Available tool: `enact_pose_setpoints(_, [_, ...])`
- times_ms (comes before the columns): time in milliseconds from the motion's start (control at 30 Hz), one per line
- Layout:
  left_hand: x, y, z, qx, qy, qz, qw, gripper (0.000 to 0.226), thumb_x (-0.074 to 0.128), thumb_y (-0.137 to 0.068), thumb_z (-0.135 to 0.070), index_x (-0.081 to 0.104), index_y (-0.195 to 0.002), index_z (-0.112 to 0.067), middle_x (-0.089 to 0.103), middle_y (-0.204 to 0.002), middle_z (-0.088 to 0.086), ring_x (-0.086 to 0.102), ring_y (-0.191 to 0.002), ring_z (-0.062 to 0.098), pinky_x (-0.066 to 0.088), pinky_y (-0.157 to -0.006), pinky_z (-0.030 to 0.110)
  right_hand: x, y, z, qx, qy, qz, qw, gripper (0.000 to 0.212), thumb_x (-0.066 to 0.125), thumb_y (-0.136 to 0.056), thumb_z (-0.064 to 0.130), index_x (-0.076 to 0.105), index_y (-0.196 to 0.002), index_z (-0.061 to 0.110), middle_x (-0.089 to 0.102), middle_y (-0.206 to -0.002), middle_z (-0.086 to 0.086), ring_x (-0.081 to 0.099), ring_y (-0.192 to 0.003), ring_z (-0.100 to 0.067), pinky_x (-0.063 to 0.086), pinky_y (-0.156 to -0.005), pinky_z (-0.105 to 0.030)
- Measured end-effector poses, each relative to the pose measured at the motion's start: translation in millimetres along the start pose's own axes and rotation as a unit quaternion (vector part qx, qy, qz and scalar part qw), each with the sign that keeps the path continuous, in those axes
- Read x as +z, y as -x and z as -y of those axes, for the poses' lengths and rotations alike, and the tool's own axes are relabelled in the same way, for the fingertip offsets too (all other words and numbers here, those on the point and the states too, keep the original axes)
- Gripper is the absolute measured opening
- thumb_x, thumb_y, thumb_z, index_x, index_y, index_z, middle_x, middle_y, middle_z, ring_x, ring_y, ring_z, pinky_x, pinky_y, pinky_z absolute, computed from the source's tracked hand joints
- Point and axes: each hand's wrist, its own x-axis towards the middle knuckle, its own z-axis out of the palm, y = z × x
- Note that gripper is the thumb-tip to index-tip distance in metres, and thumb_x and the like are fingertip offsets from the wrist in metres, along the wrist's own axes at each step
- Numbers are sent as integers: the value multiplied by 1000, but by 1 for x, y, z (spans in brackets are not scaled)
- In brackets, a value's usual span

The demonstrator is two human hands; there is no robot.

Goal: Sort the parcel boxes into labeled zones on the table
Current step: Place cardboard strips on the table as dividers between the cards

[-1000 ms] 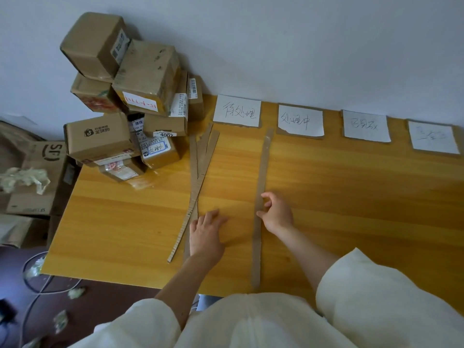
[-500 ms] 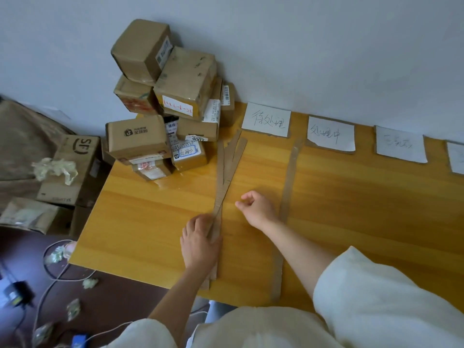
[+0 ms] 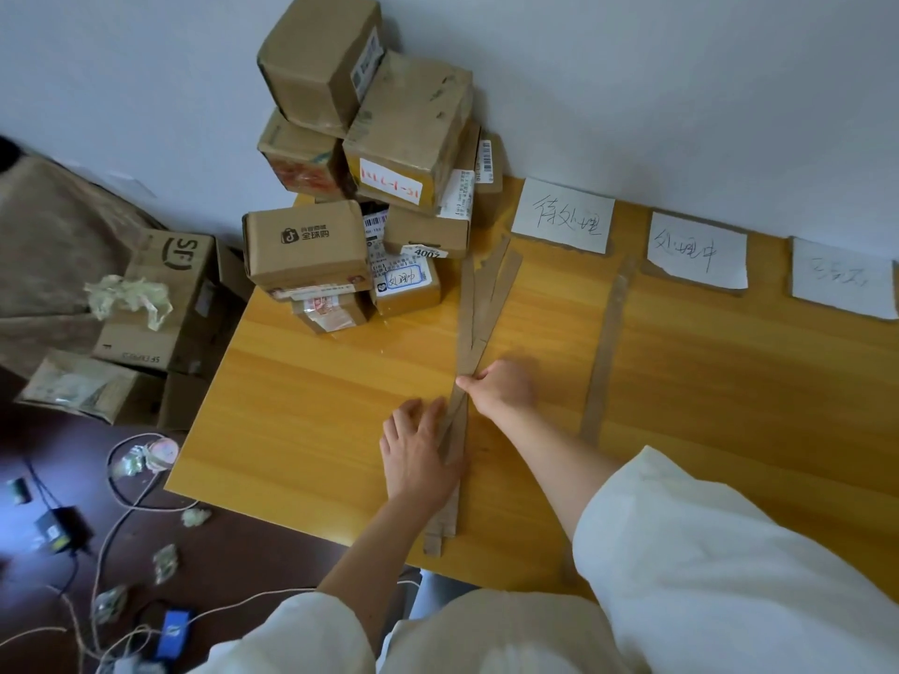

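Observation:
A pile of brown parcel boxes [image 3: 369,187] is stacked at the table's far left corner against the wall. Three handwritten paper zone labels [image 3: 564,216], [image 3: 695,250], [image 3: 841,279] lie along the back edge. A bundle of cardboard strips [image 3: 481,308] runs from the pile toward me. My left hand [image 3: 418,454] lies flat on the bundle's near part, fingers spread. My right hand [image 3: 503,389] pinches the bundle just above it. A single cardboard strip [image 3: 608,342] lies alone to the right, between the first two labels.
The wooden table [image 3: 316,406] ends at the left, just past the pile. On the floor to the left stand an open SF carton [image 3: 165,294] with crumpled paper, a padded envelope [image 3: 78,386], cables [image 3: 121,503] and scraps.
My right hand left the single strip and moved left onto the strip bundle. My left hand shifted onto the bundle's near part. The view swung left and closer.

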Motion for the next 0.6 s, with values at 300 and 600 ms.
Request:
enact_pose_setpoints(300, [-3, 0, 0, 5, -12, 6, 1000, 81, 70, -75, -44, 31, -146, -34, 26, -144, 0, 27, -130, 23, 26, -108, 33, 3, -1, -2, 44, -100, 22, 994, 28, 69, -88, 39, 67, -90, 11, 72, -98, -8, 69, -93, -28, 55, -72, -31])
enact_pose_setpoints(600, [-8, -1, 5, 11, 17, 34, 999, 88, 62, -71, -69, 32, -146, -35, 24, -146, -2, 24, -133, 22, 27, -111, 38, 8, 0, -11, 64, -211, 40, 975, 17, 75, -82, 27, 69, -88, 13, 74, -85, -4, 72, -79, -23, 62, -74, -41])
